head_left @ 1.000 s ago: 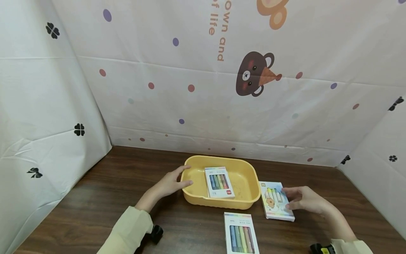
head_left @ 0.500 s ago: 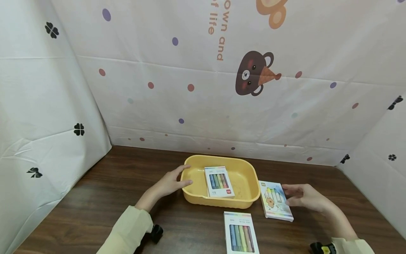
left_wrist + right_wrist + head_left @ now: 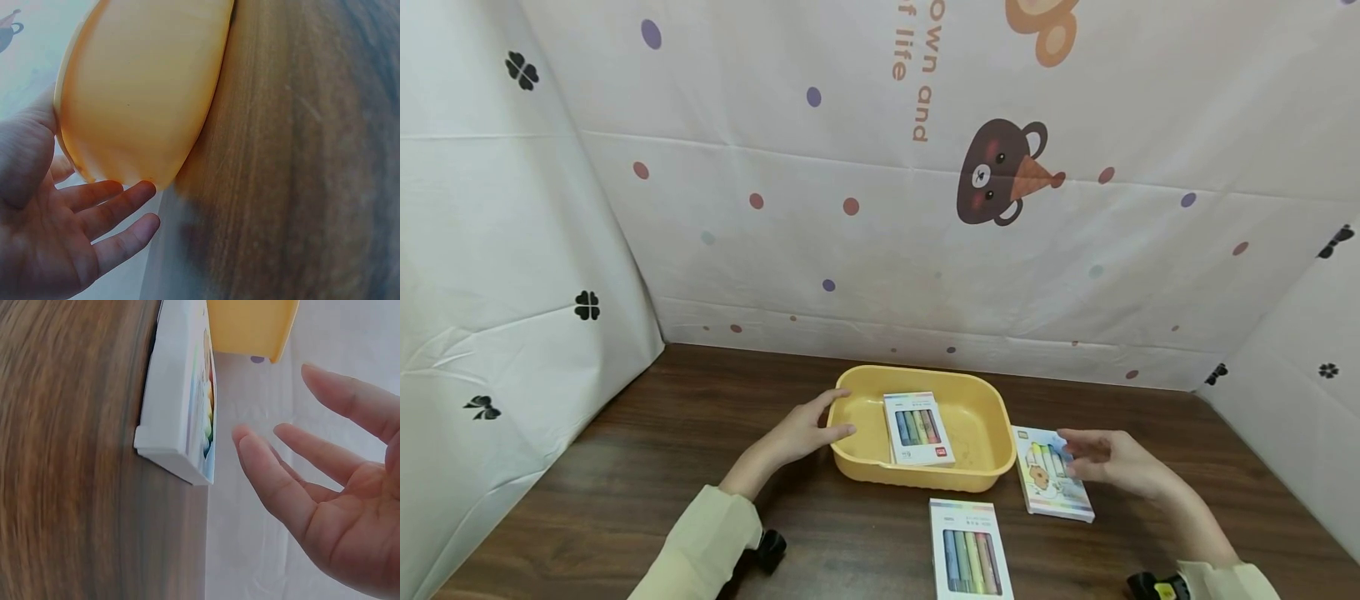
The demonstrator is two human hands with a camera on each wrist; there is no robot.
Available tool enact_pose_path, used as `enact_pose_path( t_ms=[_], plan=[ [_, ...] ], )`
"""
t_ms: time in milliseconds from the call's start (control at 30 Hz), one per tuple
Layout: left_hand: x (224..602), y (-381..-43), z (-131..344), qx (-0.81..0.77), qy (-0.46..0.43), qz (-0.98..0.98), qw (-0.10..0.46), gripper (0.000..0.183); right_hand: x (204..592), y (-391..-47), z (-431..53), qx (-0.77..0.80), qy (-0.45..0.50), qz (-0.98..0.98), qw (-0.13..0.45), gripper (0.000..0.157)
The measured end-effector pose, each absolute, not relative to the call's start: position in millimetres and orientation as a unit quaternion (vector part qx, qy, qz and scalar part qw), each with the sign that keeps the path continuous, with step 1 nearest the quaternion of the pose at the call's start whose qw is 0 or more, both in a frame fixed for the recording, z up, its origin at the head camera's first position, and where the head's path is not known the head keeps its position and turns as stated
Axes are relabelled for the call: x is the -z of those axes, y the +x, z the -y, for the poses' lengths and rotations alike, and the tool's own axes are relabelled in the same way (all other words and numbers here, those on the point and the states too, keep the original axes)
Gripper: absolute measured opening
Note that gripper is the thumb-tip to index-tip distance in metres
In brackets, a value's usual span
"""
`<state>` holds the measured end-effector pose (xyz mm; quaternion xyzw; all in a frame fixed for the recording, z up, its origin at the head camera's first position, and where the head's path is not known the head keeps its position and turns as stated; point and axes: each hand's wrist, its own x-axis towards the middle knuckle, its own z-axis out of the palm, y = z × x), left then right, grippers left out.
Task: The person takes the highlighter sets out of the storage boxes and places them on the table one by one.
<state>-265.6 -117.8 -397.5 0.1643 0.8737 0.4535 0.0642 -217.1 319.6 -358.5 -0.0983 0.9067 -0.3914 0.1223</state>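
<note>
My left hand (image 3: 795, 433) holds the left end of a yellow plastic basin (image 3: 985, 429), thumb and index finger over the rim. In the left wrist view its other fingers lie by the basin's outer wall (image 3: 150, 94). Inside the basin is a white box of coloured sticks (image 3: 920, 454) with a window. My right hand (image 3: 1116, 461) hovers beside a box with a bear and coloured sticks on its cover (image 3: 1048, 496), just right of the basin. The right wrist view shows a gap between its loosely bent fingers and this box (image 3: 169, 394).
A second windowed white box (image 3: 962, 512) lies on the dark wood table (image 3: 850, 542) in front of the basin. Behind the table hangs a white cloth (image 3: 737, 250) printed with dots and a bear; more cloth closes in both sides.
My right hand has lifted slightly off the bear box's right edge and shifted a little left above it. My left hand, the basin and the boxes have stayed put.
</note>
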Motion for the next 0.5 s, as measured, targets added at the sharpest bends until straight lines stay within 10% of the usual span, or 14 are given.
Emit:
enact_pose_path(
  t_ms=[500],
  plan=[
    [397, -265, 118, -0.452, 0.159, -0.875, 0.067, 0.062, 346, -216, -294, 0.453, -0.088, -0.882, 0.093, 0.064]
  ],
)
